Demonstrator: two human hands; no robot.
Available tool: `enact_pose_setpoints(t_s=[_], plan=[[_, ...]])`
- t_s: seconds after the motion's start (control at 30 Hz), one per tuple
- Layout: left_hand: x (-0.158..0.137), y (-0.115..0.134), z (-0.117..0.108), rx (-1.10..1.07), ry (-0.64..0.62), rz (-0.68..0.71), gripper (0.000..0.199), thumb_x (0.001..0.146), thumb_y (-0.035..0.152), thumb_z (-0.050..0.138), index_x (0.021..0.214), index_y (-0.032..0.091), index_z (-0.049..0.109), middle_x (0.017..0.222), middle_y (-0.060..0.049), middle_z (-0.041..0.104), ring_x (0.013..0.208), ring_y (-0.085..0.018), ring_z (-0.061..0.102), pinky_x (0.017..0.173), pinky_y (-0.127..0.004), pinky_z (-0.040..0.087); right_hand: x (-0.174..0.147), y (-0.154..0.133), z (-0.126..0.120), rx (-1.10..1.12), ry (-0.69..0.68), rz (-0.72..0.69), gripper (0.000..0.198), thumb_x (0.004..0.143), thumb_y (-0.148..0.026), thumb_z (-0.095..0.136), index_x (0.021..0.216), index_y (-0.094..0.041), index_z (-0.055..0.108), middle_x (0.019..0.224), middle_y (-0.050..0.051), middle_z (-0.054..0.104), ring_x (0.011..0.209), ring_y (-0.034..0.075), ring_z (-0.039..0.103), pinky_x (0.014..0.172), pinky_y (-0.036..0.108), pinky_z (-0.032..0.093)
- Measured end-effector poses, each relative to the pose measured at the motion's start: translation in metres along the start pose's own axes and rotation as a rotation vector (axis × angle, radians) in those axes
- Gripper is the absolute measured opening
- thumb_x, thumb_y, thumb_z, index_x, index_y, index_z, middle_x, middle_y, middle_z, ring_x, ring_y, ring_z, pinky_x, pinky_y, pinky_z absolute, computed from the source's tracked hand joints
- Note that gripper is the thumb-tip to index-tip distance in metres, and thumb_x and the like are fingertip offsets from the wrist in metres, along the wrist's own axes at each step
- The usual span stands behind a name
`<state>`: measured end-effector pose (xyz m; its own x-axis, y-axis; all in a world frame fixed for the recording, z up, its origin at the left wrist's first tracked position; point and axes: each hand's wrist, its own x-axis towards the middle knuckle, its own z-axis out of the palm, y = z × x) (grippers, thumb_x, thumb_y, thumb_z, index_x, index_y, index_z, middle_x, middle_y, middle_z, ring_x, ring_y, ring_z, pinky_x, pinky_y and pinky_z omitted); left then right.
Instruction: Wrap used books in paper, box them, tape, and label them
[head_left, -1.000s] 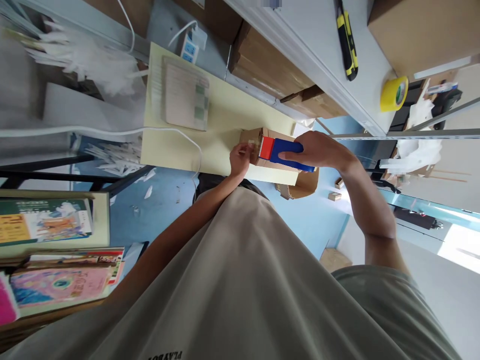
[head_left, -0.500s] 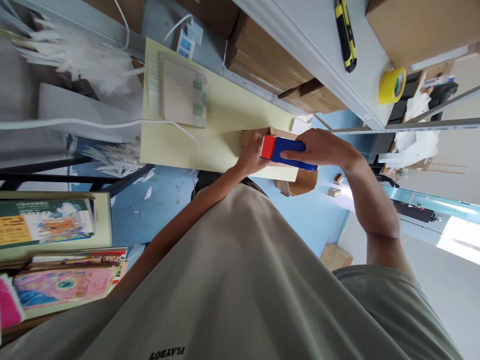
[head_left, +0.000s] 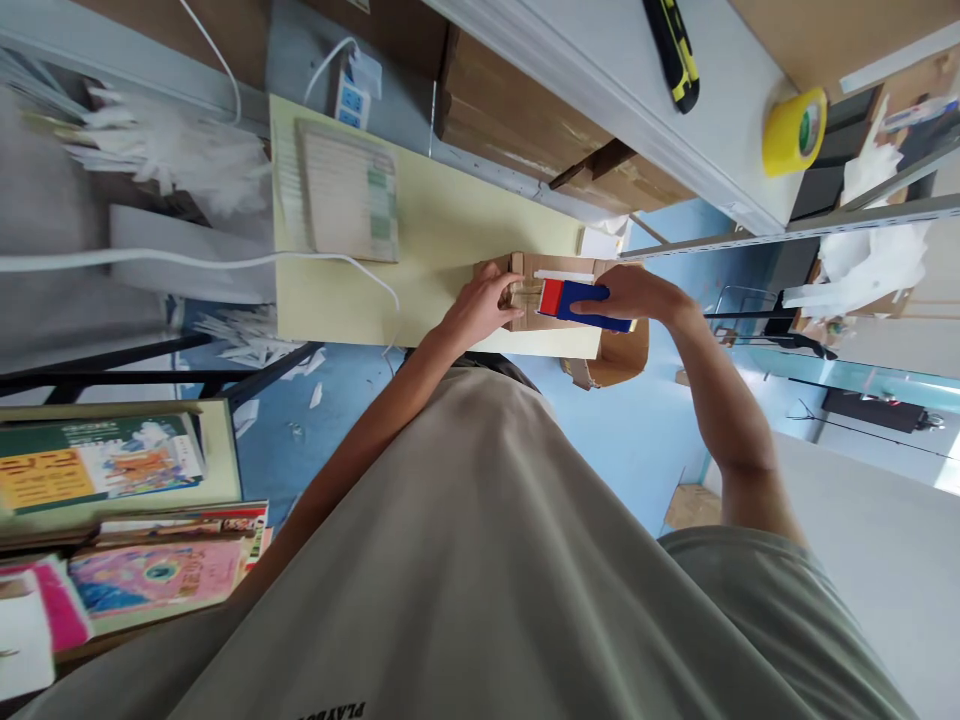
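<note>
Books [head_left: 112, 470] are stacked at the far left, one with a pink cover among them. Next over, a white cable [head_left: 225, 262] runs across to a pale yellow table [head_left: 450, 215], where a pad [head_left: 349, 190] lies flat and a power strip [head_left: 351, 85] sits just past the far edge.

Near the table's right end lies a small cardboard box [head_left: 529, 290], flaps closed. The left hand [head_left: 480, 305] rests on the box's left end, fingers curled and pressed down on the cardboard, not gripping anything. On top of the box sits a blue and red tape dispenser [head_left: 577, 300], its red end toward the left hand. The right hand [head_left: 637, 295] is wrapped around the blue body, fingers closed on it.

Further right, on a grey shelf [head_left: 600, 60], lie a yellow and black knife [head_left: 675, 50] and a yellow tape roll [head_left: 793, 130], well apart from the hands.
</note>
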<state>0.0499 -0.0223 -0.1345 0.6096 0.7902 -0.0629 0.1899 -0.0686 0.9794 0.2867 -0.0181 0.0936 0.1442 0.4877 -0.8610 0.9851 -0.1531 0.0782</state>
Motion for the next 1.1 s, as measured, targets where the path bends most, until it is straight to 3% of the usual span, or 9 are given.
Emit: enact_pose_setpoints(t_s=[0.13,0.27,0.43,0.6,0.7,0.83,0.93,1.1], plan=[[-0.006,-0.005,0.01,-0.01,0.059,-0.022,0.051,0.089,0.026,0.097,0.137,0.027,0.08,0.116,-0.005,0.071,0.096,-0.023,0.076,0.102,-0.043,0.068,0.027,0.009,0.012,-0.075,0.05,-0.007,0.073,0.099,-0.087,0.074,0.1,-0.015,0.086,0.087,0.018,0.084,0.091,0.034,0.082,0.082,0.04,0.058],[-0.01,-0.007,0.041,-0.109,0.261,-0.164,0.06,0.097,0.034,0.093,0.152,0.027,0.069,0.121,-0.005,0.078,0.095,-0.018,0.078,0.095,-0.034,0.069,0.039,0.018,0.018,-0.115,0.078,-0.036,0.077,0.102,-0.087,0.069,0.113,-0.012,0.087,0.094,0.02,0.085,0.1,0.037,0.082,0.088,0.04,0.06],[-0.003,-0.007,0.086,-0.079,0.559,-0.339,0.032,0.1,0.039,0.091,0.123,0.021,0.078,0.115,-0.008,0.082,0.091,-0.018,0.079,0.088,-0.031,0.068,0.042,0.025,0.029,-0.12,0.099,-0.076,0.078,0.103,-0.085,0.07,0.127,-0.012,0.085,0.113,0.024,0.087,0.111,0.04,0.083,0.094,0.042,0.062],[0.008,-0.006,0.103,0.089,0.679,-0.337,0.021,0.106,0.041,0.083,0.113,0.022,0.085,0.111,-0.008,0.08,0.099,-0.02,0.081,0.094,-0.031,0.067,0.053,0.032,0.046,-0.078,0.13,-0.138,0.072,0.109,-0.073,0.069,0.143,-0.01,0.08,0.132,0.026,0.085,0.127,0.043,0.08,0.105,0.046,0.062],[0.011,-0.008,0.101,0.153,0.71,-0.376,0.023,0.107,0.042,0.081,0.11,0.021,0.089,0.104,-0.007,0.08,0.097,-0.021,0.08,0.093,-0.031,0.066,0.062,0.034,0.056,-0.036,0.139,-0.183,0.067,0.113,-0.064,0.067,0.145,-0.007,0.078,0.135,0.028,0.084,0.13,0.044,0.079,0.11,0.047,0.061],[0.007,-0.014,0.084,0.259,0.707,-0.412,0.02,0.103,0.039,0.083,0.106,0.021,0.092,0.097,-0.005,0.081,0.091,-0.021,0.077,0.092,-0.033,0.065,0.061,0.048,0.066,0.046,0.13,-0.239,0.062,0.114,-0.065,0.066,0.138,-0.009,0.08,0.128,0.027,0.085,0.124,0.043,0.081,0.102,0.046,0.062],[-0.003,-0.018,0.062,0.347,0.705,-0.454,0.02,0.101,0.037,0.082,0.103,0.02,0.092,0.095,-0.005,0.081,0.092,-0.022,0.077,0.094,-0.033,0.063,0.046,0.09,0.067,0.075,0.136,-0.254,0.058,0.113,-0.068,0.067,0.122,-0.013,0.083,0.113,0.022,0.086,0.11,0.039,0.082,0.091,0.042,0.061],[-0.02,-0.02,0.035,0.417,0.713,-0.526,0.022,0.095,0.039,0.081,0.098,0.019,0.092,0.09,-0.003,0.081,0.089,-0.023,0.076,0.095,-0.034,0.062,0.027,0.188,0.068,0.106,0.027,-0.243,0.062,0.111,-0.076,0.064,0.091,-0.019,0.079,0.085,0.014,0.082,0.083,0.029,0.078,0.076,0.037,0.054]])
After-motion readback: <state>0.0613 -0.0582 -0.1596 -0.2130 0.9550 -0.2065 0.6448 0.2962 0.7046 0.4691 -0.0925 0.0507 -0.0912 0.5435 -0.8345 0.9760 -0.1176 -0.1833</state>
